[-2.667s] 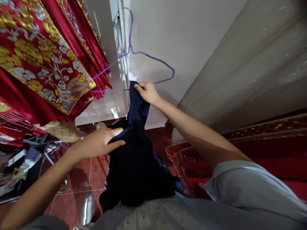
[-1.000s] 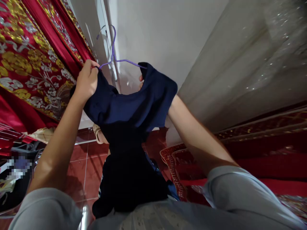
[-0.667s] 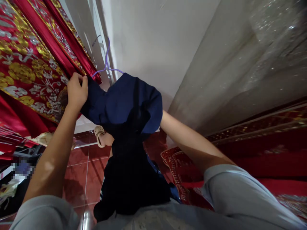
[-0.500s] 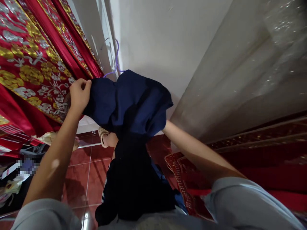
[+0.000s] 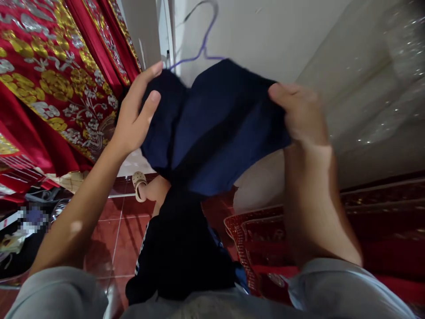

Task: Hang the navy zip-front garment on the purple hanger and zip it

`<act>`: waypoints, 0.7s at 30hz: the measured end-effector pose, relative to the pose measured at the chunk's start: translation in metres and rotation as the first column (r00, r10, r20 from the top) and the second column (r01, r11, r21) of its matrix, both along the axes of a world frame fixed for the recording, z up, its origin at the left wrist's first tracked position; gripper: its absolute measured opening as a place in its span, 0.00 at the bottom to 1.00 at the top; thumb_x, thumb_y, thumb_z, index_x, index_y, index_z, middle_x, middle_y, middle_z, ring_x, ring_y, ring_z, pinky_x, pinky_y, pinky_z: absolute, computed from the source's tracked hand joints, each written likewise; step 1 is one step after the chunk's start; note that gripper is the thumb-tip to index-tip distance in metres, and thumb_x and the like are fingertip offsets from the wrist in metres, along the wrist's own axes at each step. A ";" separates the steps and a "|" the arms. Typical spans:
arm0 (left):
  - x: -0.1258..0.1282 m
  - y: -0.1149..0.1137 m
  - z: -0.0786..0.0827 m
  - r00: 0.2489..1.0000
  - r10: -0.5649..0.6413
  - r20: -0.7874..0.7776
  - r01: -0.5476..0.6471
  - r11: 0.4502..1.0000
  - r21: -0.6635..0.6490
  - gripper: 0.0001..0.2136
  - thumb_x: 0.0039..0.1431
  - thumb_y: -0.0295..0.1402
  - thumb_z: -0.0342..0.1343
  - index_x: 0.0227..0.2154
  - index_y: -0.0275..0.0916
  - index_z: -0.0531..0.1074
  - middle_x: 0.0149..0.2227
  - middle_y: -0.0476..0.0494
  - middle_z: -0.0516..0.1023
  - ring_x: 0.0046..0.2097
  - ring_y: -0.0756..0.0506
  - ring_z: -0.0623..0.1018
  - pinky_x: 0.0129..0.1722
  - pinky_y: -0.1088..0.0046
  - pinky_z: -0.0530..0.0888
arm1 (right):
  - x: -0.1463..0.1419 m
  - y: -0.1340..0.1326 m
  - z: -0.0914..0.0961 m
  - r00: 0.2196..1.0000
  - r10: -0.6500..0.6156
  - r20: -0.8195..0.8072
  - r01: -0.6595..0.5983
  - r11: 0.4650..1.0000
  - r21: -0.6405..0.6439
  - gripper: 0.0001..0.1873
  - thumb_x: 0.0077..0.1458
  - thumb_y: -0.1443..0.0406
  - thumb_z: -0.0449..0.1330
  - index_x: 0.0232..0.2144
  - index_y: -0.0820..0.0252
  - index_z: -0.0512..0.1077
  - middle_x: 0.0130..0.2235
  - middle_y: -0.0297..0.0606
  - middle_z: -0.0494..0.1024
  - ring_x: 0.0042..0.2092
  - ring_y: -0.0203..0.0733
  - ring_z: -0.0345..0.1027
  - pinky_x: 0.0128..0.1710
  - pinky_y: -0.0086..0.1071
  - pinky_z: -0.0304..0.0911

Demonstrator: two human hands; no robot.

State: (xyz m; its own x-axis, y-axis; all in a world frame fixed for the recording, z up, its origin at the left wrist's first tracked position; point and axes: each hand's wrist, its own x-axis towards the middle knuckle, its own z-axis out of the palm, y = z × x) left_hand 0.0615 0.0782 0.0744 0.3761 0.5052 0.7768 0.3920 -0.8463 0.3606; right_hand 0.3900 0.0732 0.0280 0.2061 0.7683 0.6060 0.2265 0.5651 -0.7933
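A navy blue garment (image 5: 212, 128) is draped over a purple wire hanger (image 5: 203, 42), whose hook and neck show above the cloth. My left hand (image 5: 137, 117) lies on the garment's left shoulder, fingers stretched and thumb behind the fabric. My right hand (image 5: 299, 116) grips the garment's right edge, slightly blurred by motion. The rest of the dark garment (image 5: 181, 248) hangs down toward my lap.
Red cloth with gold and silver embroidery (image 5: 56, 75) hangs at the left. A white wall (image 5: 265, 31) is ahead and a pale glittery curtain (image 5: 375, 93) at the right. Below are red floor tiles (image 5: 122, 239), a red patterned carpet (image 5: 255, 239), a beige sandal (image 5: 138, 180) and clutter (image 5: 20, 230).
The garment has gone from bunched below the hanger to spread over it. My left hand rose to its left shoulder and opened. My right hand came out from under the cloth to its right edge.
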 end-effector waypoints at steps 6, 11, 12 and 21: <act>-0.004 -0.040 0.002 0.950 -0.112 0.291 0.205 0.926 -0.315 0.14 0.74 0.43 0.47 0.53 0.45 0.71 0.56 0.42 0.78 0.60 0.40 0.77 0.62 0.56 0.71 | -0.051 -0.073 0.012 0.911 0.412 0.029 -0.413 0.909 0.062 0.11 0.57 0.57 0.67 0.43 0.48 0.79 0.42 0.33 0.81 0.39 0.43 0.77 0.36 0.37 0.73; -0.013 -0.076 -0.032 0.855 0.130 0.502 0.340 0.591 -0.732 0.12 0.62 0.30 0.60 0.48 0.33 0.73 0.35 0.44 0.77 0.36 0.48 0.80 0.44 0.67 0.79 | -0.093 -0.104 0.008 0.238 0.849 0.472 -0.796 0.449 -0.406 0.21 0.64 0.58 0.63 0.57 0.54 0.74 0.51 0.40 0.80 0.47 0.40 0.77 0.47 0.33 0.74; -0.018 -0.085 -0.039 0.852 0.188 0.488 0.340 0.510 -0.790 0.14 0.59 0.28 0.61 0.48 0.33 0.74 0.30 0.48 0.73 0.29 0.51 0.76 0.37 0.71 0.79 | -0.094 -0.100 0.004 0.254 0.842 0.476 -0.787 0.466 -0.405 0.21 0.65 0.58 0.62 0.58 0.55 0.73 0.52 0.41 0.80 0.50 0.40 0.76 0.51 0.34 0.73; -0.085 -0.105 -0.026 0.950 0.239 0.203 0.033 0.568 -0.822 0.08 0.60 0.33 0.63 0.35 0.32 0.78 0.18 0.53 0.59 0.18 0.56 0.54 0.16 0.82 0.48 | -0.067 -0.001 -0.057 0.843 0.508 0.176 -0.461 0.851 -0.251 0.25 0.61 0.44 0.61 0.52 0.51 0.77 0.54 0.40 0.79 0.57 0.47 0.73 0.61 0.46 0.67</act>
State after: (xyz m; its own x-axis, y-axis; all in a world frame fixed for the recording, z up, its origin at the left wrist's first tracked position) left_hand -0.0240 -0.0269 0.0482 0.1319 0.9885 0.0739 0.2320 -0.1033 0.9672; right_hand 0.3228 0.0722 -0.0291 -0.3482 0.8378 0.4205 0.1506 0.4927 -0.8571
